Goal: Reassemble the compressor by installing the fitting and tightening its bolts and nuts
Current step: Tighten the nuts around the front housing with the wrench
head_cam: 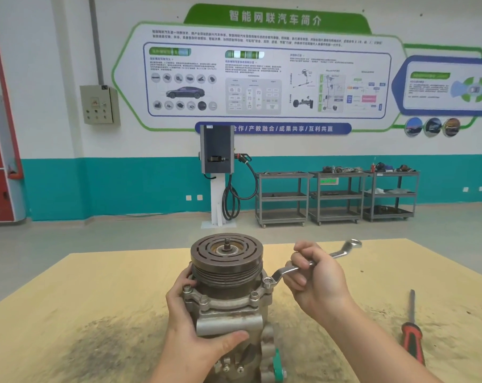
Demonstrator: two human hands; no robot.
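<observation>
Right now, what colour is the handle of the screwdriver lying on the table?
Red and black, seen in the head view: the screwdriver's handle lies on the tan wooden table.

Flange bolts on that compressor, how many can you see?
4: one by the left fingers, two at the front, one under the wrench. Others may hide behind the pulley.

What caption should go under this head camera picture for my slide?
Left hand steadies the grey metal compressor while right hand turns a silver ring wrench on a flange bolt.
</observation>
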